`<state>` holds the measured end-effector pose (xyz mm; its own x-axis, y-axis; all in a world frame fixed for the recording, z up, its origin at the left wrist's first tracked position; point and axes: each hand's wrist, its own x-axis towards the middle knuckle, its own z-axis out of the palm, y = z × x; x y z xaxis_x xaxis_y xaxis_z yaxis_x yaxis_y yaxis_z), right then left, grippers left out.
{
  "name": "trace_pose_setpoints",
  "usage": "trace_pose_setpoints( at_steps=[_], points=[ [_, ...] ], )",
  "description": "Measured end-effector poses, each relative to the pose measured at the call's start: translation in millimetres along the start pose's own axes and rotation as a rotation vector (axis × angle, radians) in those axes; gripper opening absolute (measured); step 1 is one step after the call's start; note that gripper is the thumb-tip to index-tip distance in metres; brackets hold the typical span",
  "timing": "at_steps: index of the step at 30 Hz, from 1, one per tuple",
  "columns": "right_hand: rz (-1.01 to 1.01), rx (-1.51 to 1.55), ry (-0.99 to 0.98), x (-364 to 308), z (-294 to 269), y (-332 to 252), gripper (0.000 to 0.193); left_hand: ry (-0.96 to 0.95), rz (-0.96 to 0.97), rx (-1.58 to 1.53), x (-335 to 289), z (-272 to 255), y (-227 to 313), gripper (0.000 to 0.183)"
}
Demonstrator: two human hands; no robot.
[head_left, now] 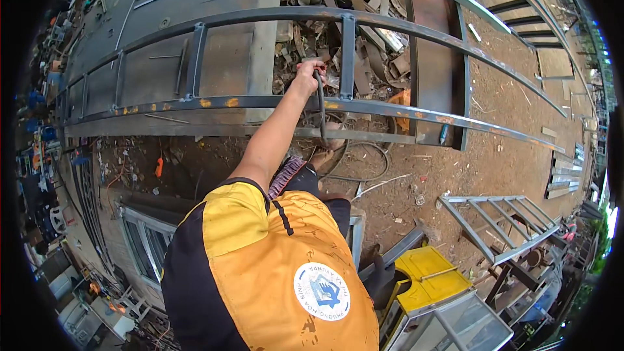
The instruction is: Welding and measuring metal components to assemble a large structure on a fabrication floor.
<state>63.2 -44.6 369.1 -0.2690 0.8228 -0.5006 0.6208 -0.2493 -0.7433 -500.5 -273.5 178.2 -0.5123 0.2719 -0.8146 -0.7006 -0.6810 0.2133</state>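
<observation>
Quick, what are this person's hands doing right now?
Left hand: closed, holding a black cable.
Right hand: out of view, so it cannot be told.

The head view looks steeply down (fisheye, edges bending). The shirt is nearest, the frame beyond.

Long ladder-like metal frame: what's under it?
Beneath the frame lie a dark grey sheet at left, scrap metal in the middle and a brown metal beam at right. The frame and the hand cover some scrap; its lower layers are hidden.
</observation>
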Motion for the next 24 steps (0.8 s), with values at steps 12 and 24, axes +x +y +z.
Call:
trace_pose_setpoints(
  at_steps=[12,24],
  points=[
    [0.034,-0.033,-0.246,90,6,-11,0.028,0.102,0.048,0.494,64,-10,-34,0.015],
    [-0.068,-0.229,-0.287,201,-10,-8,0.037,0.559,0.755,1.391,-72,27,-82,0.041]
  ],
)
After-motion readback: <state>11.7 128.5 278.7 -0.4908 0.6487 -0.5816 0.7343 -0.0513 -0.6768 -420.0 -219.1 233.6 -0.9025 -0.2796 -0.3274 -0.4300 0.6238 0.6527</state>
